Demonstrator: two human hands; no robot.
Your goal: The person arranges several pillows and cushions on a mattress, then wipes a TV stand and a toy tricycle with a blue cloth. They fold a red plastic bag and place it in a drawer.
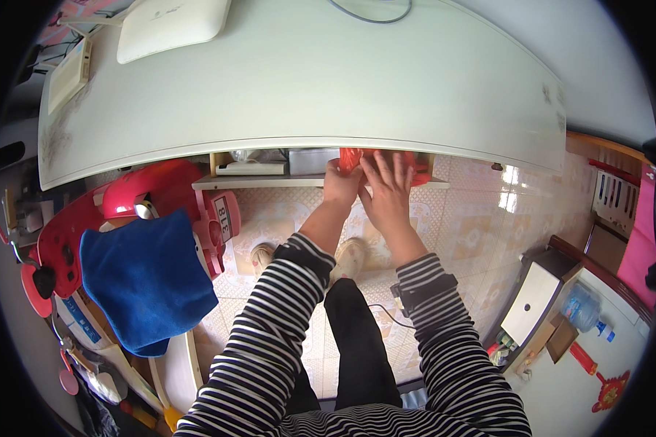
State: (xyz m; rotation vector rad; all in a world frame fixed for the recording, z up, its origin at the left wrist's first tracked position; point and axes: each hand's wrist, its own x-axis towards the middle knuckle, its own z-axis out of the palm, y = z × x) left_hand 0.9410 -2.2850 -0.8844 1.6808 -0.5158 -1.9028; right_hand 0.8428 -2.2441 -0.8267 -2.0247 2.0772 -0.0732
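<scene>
An open drawer (306, 183) juts out below the front edge of the pale tabletop (328, 82). Inside its right part lies a red plastic bag (351, 157), partly hidden by the tabletop and my hands. My left hand (340, 183) is at the bag, fingers curled by its left part; whether they grip it is hard to tell. Flat over the bag's right part rests my right hand (386, 185), fingers spread. Left of the bag in the drawer are a white box (315, 162) and a white, flat, long object (251, 168).
A red scooter (142, 191) with a blue cloth (147, 284) over its seat stands at the left. A white router (172, 27) and a grey cable (377, 21) lie on the tabletop. At the right are a small cabinet (531, 303) and a plastic water bottle (579, 307).
</scene>
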